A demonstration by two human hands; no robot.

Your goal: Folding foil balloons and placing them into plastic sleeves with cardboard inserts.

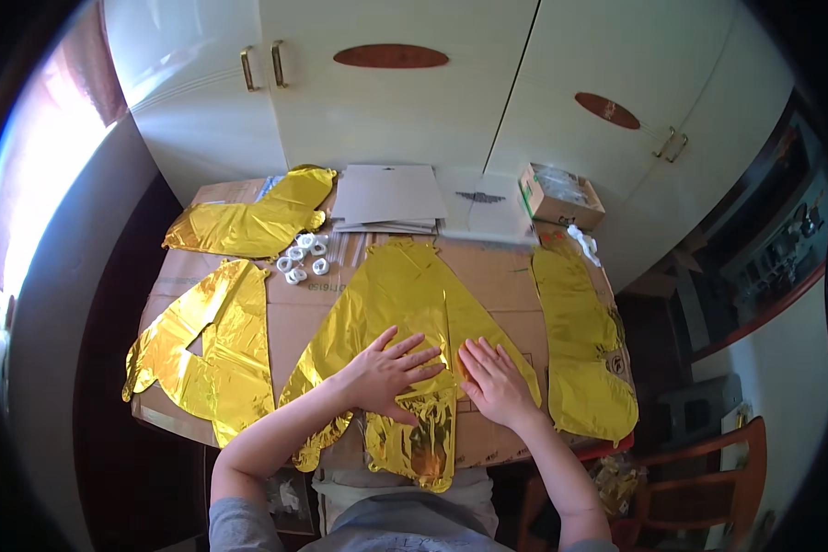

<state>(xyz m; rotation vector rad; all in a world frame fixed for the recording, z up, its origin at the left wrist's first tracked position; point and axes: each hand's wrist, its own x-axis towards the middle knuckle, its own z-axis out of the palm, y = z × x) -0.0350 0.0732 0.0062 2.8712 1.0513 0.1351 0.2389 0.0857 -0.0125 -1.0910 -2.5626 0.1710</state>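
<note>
A large flat gold foil balloon (400,299) lies uninflated on the cardboard-covered table in front of me, one folded lower part hanging toward my lap. My left hand (386,373) rests flat on its middle, fingers spread to the right. Beside it, my right hand (499,382) lies palm down on the foil's right part, fingers stretched out and close together. Neither hand grips anything. Another gold foil balloon (230,354), with a triangular hole, is spread at the left. A third gold balloon (584,368) lies along the right edge, and a fourth gold balloon (258,221) at the far left.
Several white ribbon rolls (296,258) sit left of the middle balloon. Grey cardboard sheets (391,195) are stacked at the back, near an open box (561,198) of clear packets. White cabinets (386,110) stand behind the table, a wooden chair (699,488) at the right.
</note>
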